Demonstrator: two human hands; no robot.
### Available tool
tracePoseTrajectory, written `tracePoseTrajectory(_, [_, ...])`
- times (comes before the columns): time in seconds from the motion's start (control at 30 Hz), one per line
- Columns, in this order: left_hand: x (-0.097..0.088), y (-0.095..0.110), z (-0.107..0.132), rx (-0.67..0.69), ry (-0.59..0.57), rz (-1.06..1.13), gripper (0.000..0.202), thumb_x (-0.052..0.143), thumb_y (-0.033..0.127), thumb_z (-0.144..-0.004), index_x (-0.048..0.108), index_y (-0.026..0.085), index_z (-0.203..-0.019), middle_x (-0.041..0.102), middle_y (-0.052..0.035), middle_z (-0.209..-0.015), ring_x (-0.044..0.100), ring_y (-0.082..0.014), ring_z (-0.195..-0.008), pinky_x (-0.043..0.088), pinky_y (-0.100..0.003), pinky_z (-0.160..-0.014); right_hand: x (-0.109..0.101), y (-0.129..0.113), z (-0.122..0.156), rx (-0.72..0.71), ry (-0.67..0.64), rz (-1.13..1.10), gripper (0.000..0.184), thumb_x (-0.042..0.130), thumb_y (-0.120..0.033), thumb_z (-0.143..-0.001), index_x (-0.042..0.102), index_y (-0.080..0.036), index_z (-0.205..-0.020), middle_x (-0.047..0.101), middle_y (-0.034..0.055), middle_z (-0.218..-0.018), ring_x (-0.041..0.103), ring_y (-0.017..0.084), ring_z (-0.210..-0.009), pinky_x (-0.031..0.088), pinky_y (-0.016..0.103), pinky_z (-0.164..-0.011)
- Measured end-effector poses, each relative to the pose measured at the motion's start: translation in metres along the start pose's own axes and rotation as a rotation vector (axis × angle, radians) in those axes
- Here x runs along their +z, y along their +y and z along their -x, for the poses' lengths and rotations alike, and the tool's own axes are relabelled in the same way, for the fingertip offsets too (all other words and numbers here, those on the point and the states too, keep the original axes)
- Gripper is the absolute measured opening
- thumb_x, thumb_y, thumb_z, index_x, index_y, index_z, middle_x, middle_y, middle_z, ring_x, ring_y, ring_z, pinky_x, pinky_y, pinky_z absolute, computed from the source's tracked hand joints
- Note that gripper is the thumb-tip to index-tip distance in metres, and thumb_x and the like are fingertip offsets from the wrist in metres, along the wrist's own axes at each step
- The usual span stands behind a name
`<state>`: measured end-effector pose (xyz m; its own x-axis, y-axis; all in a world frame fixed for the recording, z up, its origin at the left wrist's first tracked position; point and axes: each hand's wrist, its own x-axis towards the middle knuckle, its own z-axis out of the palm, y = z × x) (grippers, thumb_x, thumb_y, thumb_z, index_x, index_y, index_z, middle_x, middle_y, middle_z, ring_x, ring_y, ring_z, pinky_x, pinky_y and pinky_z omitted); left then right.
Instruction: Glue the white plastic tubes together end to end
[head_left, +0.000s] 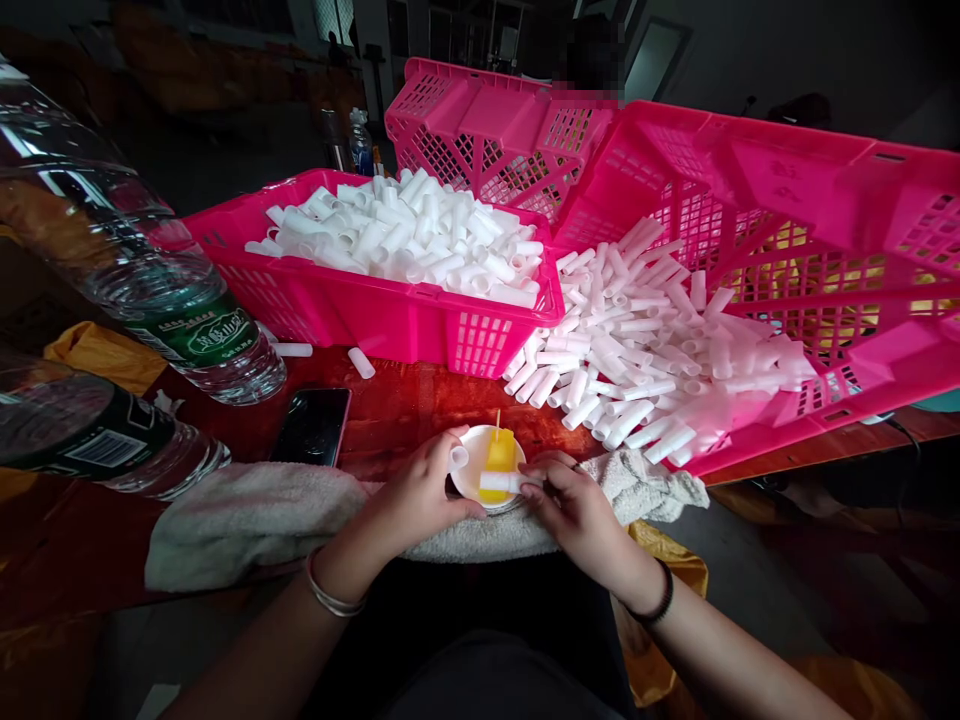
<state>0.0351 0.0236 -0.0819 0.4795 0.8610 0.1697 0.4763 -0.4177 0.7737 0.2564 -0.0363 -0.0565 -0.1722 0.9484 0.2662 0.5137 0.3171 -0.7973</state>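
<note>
The right hand pinches a white tube near one end, fingers narrow, seemingly to leave the other end free over the bowl and its yellow block. The left hand curls round another tube, its thumb by the bowl's edge, perhaps steadying it. Both tubes look short, smooth and pale; the left one shows a round open end.

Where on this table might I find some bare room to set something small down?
Bare tabletop shows between the phone, the bowl and the filled crate, with one loose tube near the crate. It is crowded elsewhere: piled white tubes on the right, the towel along the front, two bottles at left.
</note>
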Motion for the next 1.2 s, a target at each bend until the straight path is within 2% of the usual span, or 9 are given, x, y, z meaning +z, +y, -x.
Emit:
tracePoseTrajectory(0.1, [-0.002, 0.002, 0.0, 0.006, -0.002, 0.014, 0.086, 0.087, 0.028, -0.061, 0.039, 0.024, -0.132, 0.054, -0.0135, -0.136, 0.053, -0.0313, -0.125, 0.044, -0.05, -0.104, 0.001, -0.001, 0.0, -0.152, 0.011, 0.107, 0.014, 0.05, -0.02, -0.093, 0.063, -0.021, -0.097, 0.059, 0.0099, -0.1, 0.06, 0.023, -0.096, 0.054, 0.038, -0.082])
tracePoseTrajectory(0.3, [-0.003, 0.004, -0.003, -0.05, -0.018, 0.013, 0.083, 0.088, 0.028, -0.058, 0.042, 0.024, -0.128, 0.055, -0.0128, -0.133, 0.055, -0.0319, -0.122, 0.045, -0.049, -0.103, 0.0, 0.006, 0.0, -0.016, 0.01, 0.042, 0.014, 0.052, -0.024, -0.095, 0.057, -0.021, -0.107, 0.064, 0.0063, -0.092, 0.065, 0.019, -0.08, 0.058, 0.033, -0.071])
tracePoseTrajectory(0.5, [-0.011, 0.008, -0.005, 0.075, -0.017, -0.101, 0.079, 0.086, 0.033, -0.06, 0.04, 0.02, -0.124, 0.045, -0.0187, -0.14, 0.046, -0.0348, -0.13, 0.042, -0.05, -0.104, -0.01, 0.01, 0.0, -0.596, 0.004, 0.312, 0.027, 0.052, -0.008, -0.091, 0.062, -0.025, -0.11, 0.064, 0.0065, -0.106, 0.063, 0.023, -0.098, 0.057, 0.039, -0.083])
tracePoseTrajectory(0.63, [-0.03, 0.025, -0.003, 0.221, 0.068, -0.316, 0.022, 0.052, 0.021, -0.091, 0.045, 0.018, -0.111, 0.054, -0.0168, -0.127, 0.054, -0.0278, -0.12, 0.048, -0.044, -0.096, -0.009, -0.006, -0.006, -0.322, 0.254, -0.006, 0.028, 0.057, -0.01, -0.089, 0.059, -0.025, -0.113, 0.064, 0.0081, -0.105, 0.063, 0.021, -0.1, 0.057, 0.035, -0.082])
tracePoseTrajectory(0.77, [-0.047, 0.045, -0.001, 0.368, 0.025, -0.53, 0.029, 0.046, 0.013, -0.092, 0.046, 0.02, -0.12, 0.064, -0.0073, -0.098, 0.064, -0.0228, -0.09, 0.054, -0.037, -0.08, -0.015, -0.029, -0.012, -0.122, 0.15, -0.226, 0.02, 0.062, -0.015, -0.088, 0.063, -0.024, -0.105, 0.067, 0.0061, -0.097, 0.066, 0.017, -0.085, 0.056, 0.027, -0.07])
tracePoseTrajectory(0.9, [-0.05, 0.064, 0.002, 0.42, 0.017, -0.753, 0.03, 0.052, 0.015, -0.09, 0.052, 0.019, -0.12, 0.064, -0.0052, -0.083, 0.062, -0.0259, -0.077, 0.053, -0.04, -0.068, -0.024, -0.045, -0.014, -0.047, 0.047, -0.172, 0.011, 0.058, -0.02, -0.091, 0.062, -0.021, -0.101, 0.067, 0.0039, -0.085, 0.063, 0.014, -0.068, 0.052, 0.023, -0.059])
tracePoseTrajectory(1.0, [-0.044, 0.084, 0.008, 0.351, -0.064, -0.576, 0.019, 0.052, 0.02, -0.091, 0.056, 0.016, -0.11, 0.066, -0.0073, -0.087, 0.063, -0.0258, -0.08, 0.051, -0.038, -0.07, -0.026, -0.053, -0.014, -0.211, 0.144, 0.05, 0.011, 0.05, -0.017, -0.093, 0.058, -0.02, -0.087, 0.062, 0.0017, -0.072, 0.058, 0.013, -0.063, 0.047, 0.024, -0.057])
tracePoseTrajectory(1.1, [-0.031, 0.103, 0.015, 0.159, -0.303, -0.125, 0.011, 0.051, 0.028, -0.093, 0.054, 0.018, -0.088, 0.065, -0.002, -0.08, 0.062, -0.0171, -0.071, 0.047, -0.025, -0.06, -0.024, -0.062, -0.01, -0.432, 0.219, 0.206, 0.021, 0.044, -0.013, -0.092, 0.049, -0.021, -0.074, 0.053, -0.0014, -0.06, 0.049, 0.013, -0.055, 0.04, 0.025, -0.054])
tracePoseTrajectory(1.2, [-0.017, 0.113, 0.021, 0.029, -0.361, 0.092, 0.014, 0.048, 0.027, -0.093, 0.049, 0.02, -0.08, 0.063, 0.0, -0.077, 0.06, -0.0144, -0.068, 0.044, -0.022, -0.058, -0.023, -0.066, -0.001, -0.402, 0.223, 0.246, 0.025, 0.043, -0.013, -0.093, 0.044, -0.022, -0.069, 0.048, -0.0037, -0.056, 0.046, 0.011, -0.049, 0.037, 0.023, -0.049])
